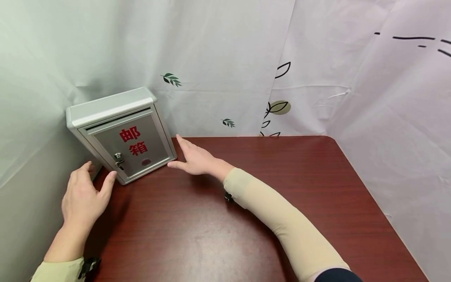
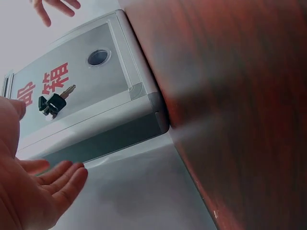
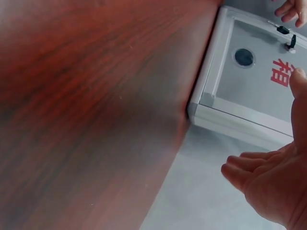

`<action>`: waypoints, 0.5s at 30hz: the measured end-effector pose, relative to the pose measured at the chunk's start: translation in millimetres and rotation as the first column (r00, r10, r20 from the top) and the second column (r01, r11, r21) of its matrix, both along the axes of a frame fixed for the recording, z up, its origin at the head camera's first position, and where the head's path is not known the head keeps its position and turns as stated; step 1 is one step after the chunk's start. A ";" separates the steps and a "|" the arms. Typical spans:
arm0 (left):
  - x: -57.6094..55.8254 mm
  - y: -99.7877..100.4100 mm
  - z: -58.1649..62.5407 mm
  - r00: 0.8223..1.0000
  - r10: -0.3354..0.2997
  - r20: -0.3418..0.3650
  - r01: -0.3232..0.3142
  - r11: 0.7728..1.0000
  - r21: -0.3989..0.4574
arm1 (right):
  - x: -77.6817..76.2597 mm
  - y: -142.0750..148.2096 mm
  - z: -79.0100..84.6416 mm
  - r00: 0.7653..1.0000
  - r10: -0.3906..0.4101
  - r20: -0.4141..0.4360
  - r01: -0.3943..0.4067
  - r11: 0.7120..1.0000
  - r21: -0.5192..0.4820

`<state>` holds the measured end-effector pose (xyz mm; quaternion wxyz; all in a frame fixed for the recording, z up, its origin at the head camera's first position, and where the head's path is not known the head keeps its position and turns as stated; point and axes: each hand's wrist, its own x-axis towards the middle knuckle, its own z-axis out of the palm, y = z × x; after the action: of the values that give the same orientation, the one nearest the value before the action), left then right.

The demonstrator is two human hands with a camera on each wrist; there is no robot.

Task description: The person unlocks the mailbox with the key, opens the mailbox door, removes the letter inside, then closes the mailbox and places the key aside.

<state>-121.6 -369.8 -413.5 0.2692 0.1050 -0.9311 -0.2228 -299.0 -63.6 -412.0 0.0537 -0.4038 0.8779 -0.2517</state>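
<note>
A silver metal mailbox [image 1: 105, 111] with red characters stands upright in the table's far left corner, its door closed and a slot along the top of the front. Keys [image 2: 53, 103] hang from the lock on the door's left side. My left hand [image 1: 82, 192] is at the box's lower left, thumb spread from the fingers, holding nothing. On the other side my right hand [image 1: 197, 156] reaches toward the lower right edge, fingers straight and thumb apart, with nothing in it. In the right wrist view a round dark window [image 3: 244, 57] shows low on the door.
The reddish-brown wooden table [image 1: 197, 219] extends to the right and toward me. White curtains [image 1: 218, 58] with leaf prints hang behind it and along both sides, close against the mailbox at the left.
</note>
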 end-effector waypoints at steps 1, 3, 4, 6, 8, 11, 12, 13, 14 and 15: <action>-0.9 -0.6 0.4 1.000 0.005 0.025 -0.005 1.000 0.005 | -1.5 -0.9 0.6 1.000 -0.002 0.007 0.002 1.000 -0.003; -3.5 -2.0 1.6 0.997 0.005 0.072 -0.006 1.000 0.016 | -4.6 -2.9 1.4 1.000 -0.002 0.013 0.002 1.000 -0.007; -5.0 -2.6 2.2 0.996 0.003 0.093 -0.005 1.000 0.021 | -6.2 -3.9 1.8 1.000 -0.004 0.016 0.004 1.000 -0.010; -8.1 -3.8 3.3 0.992 0.000 0.128 -0.004 1.000 0.031 | -9.0 -5.8 2.6 1.000 -0.008 0.022 0.008 1.000 -0.009; -11.2 -4.6 4.6 0.988 -0.003 0.155 -0.004 0.999 0.043 | -11.4 -7.9 3.3 0.999 -0.014 0.032 0.014 1.000 -0.009; -14.3 -4.8 6.1 0.983 -0.006 0.184 -0.009 0.997 0.080 | -14.2 -11.0 4.5 0.999 -0.021 0.041 0.022 1.000 -0.009; -15.1 -4.8 6.5 0.981 -0.007 0.195 -0.012 0.996 0.094 | -15.1 -12.2 4.8 0.999 -0.022 0.041 0.022 1.000 -0.010; -15.9 -4.7 7.0 0.979 -0.008 0.204 -0.015 0.994 0.109 | -15.9 -13.4 5.2 0.999 -0.022 0.042 0.022 1.000 -0.014; -16.5 -4.8 7.3 0.977 -0.011 0.213 -0.016 0.992 0.124 | -16.7 -14.5 5.6 0.999 -0.021 0.041 0.022 1.000 -0.017; -17.0 -4.9 7.7 0.975 -0.013 0.223 -0.018 0.990 0.139 | -17.6 -15.9 5.7 0.999 -0.020 0.038 0.021 1.000 -0.020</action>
<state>-138.6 -374.8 -405.8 0.1552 0.1493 -0.9373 -0.2742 -316.6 -79.4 -406.3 0.0635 -0.3904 0.8783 -0.2685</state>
